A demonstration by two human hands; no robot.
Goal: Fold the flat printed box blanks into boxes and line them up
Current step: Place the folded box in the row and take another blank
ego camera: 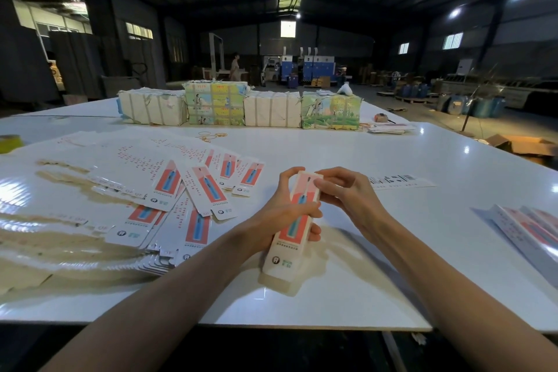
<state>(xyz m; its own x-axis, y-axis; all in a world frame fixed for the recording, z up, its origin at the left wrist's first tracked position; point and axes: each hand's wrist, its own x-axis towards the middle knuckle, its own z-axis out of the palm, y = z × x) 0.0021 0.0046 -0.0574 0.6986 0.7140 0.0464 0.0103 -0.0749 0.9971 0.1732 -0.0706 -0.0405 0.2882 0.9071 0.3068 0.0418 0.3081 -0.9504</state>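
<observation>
At the far left edge of the white table (pixel 392 251) sits a yellow tape roll (pixel 10 142). To its right, the flat box blanks (pixel 181 190) lie in a loose, overlapping pile, printed faces up. Your left hand (pixel 283 214) grips the partly formed box (pixel 283 260) around its middle, fingers curled over the printed face. The box is tilted, near end low over the table close to the front edge. Your right hand (pixel 347 193) pinches the far end of the same box. Just right of your hands, a single blank (pixel 401 182) lies flat. At the right edge, a row of printed boxes (pixel 531 229) lies side by side, partly out of view.
</observation>
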